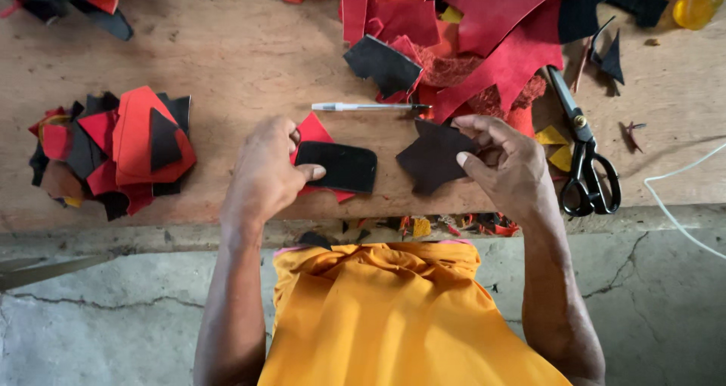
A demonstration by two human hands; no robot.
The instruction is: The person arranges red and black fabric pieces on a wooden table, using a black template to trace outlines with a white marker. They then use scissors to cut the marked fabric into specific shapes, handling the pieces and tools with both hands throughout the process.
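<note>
My left hand (266, 170) presses a black rounded-rectangle template (338, 167) onto a red leather piece (313, 131) lying on the wooden table (242, 61). The thumb rests on the template's left edge. My right hand (505, 159) pinches a dark brown, jagged leather scrap (431, 158) by its right side, just to the right of the template. A white pen (363, 107) lies on the table just beyond both hands.
Black scissors (584, 155) lie right of my right hand. A heap of red and black leather offcuts (469, 31) fills the far middle. A stack of cut red and black pieces (121, 148) sits at the left. A yellow bottle (697, 4) stands far right, with a white cord (681, 178).
</note>
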